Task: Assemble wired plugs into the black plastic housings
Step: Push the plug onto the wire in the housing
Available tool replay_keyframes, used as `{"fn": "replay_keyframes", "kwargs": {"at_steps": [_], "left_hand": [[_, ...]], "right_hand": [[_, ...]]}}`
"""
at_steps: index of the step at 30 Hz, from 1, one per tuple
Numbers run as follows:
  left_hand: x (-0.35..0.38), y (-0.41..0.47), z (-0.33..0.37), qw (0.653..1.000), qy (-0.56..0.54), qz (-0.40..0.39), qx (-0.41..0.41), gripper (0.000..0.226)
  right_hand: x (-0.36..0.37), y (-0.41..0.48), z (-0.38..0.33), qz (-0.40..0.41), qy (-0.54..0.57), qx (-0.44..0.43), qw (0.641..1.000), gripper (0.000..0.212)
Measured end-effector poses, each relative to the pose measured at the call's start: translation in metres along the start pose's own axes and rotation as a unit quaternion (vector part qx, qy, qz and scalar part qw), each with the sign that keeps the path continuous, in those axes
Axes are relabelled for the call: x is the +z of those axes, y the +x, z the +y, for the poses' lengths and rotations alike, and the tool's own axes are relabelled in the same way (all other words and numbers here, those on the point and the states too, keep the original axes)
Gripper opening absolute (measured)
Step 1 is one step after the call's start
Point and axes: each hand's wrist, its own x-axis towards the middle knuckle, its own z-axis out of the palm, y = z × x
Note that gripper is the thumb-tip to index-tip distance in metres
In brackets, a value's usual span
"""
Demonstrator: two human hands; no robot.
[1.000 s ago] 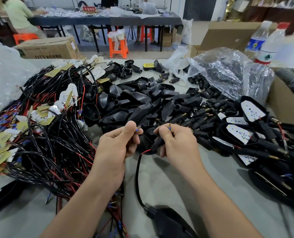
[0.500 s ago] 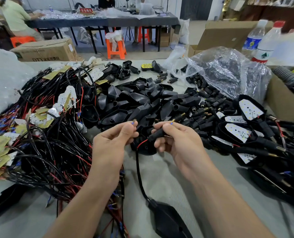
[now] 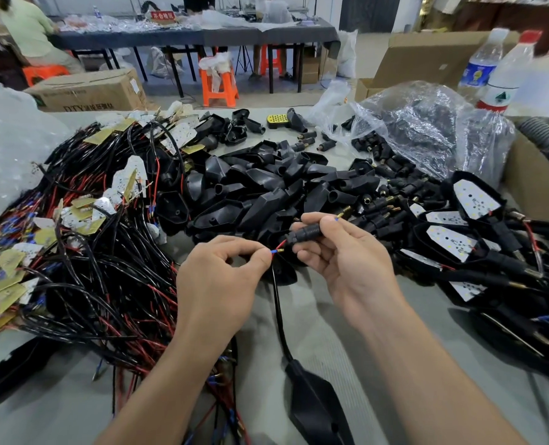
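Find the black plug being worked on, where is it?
Head view, mid-table: the black plug is held in the right hand, just right of the left hand pinching a red wire, nearer than the black housings.

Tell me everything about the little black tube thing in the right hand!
It is a small black plug, tube-shaped with ridges round it, and looks like plastic. It lies nearly level, held above the table. The right hand pinches it between thumb and fingers. A red wire meets its left end; a blue-sleeved metal tip pokes out on the right.
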Motion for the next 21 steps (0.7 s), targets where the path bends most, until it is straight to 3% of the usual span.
{"fn": "replay_keyframes", "kwargs": {"at_steps": [9, 21], "left_hand": [[0.0007, 0.0009, 0.0004, 0.999, -0.03, 0.027, 0.018, 0.023], [0.0024, -0.0048, 0.0018, 0.993, 0.003, 0.078, 0.092, 0.027]], "right_hand": [[0.0014, -0.0014, -0.0016, -0.009, -0.027, -0.001, 1.0, 0.029], [0.006, -0.0027, 0.0028, -0.025, 0.021, 0.06, 0.998, 0.031]]}}
